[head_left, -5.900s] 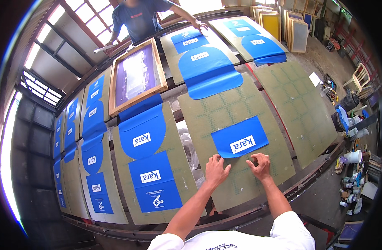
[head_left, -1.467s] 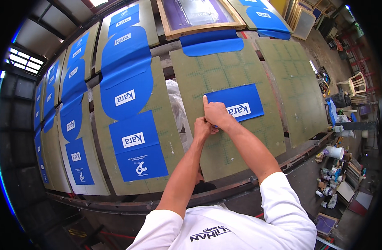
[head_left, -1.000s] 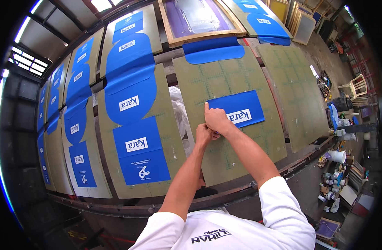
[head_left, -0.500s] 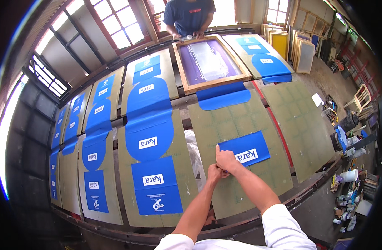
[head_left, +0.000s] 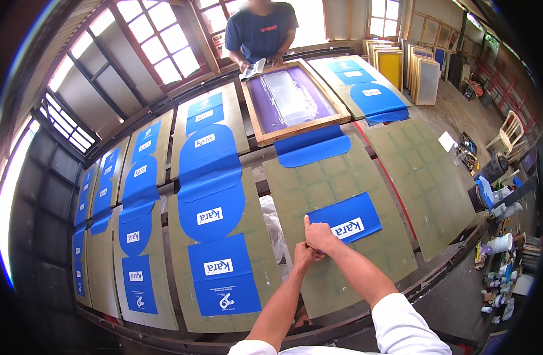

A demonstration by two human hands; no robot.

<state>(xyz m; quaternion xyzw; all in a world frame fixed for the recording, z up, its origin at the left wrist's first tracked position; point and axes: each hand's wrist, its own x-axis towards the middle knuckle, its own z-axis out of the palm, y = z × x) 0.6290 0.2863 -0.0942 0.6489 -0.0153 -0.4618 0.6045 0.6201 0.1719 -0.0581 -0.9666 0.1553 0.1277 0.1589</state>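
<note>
A blue fabric panel (head_left: 354,208) with a white printed block lies on an olive-green board in front of me. My right hand (head_left: 320,235) rests over its left edge. Its index finger is stretched out to the panel's upper left corner, while the other fingers look bent. Just below, my left hand (head_left: 307,254) is closed near the panel's lower left corner, tucked against the right wrist. Whatever its fingers hold is hidden. Beyond, a rounded blue fabric piece (head_left: 316,152) lies partly beneath a wooden screen-printing frame (head_left: 295,97) with purple mesh.
More boards with printed blue fabric pieces (head_left: 212,207) run in rows to the left. Across the table a person (head_left: 261,32) stands at the frame, holding a grey crumpled cloth (head_left: 252,69). Wooden screens (head_left: 425,80) lean at back right. A plastic chair (head_left: 508,133) and a white bucket (head_left: 500,243) stand right.
My view has shifted slightly, and my hands keep nearly the same pose on the panel. The person opposite now has the grey cloth lifted at the frame's far left corner.
</note>
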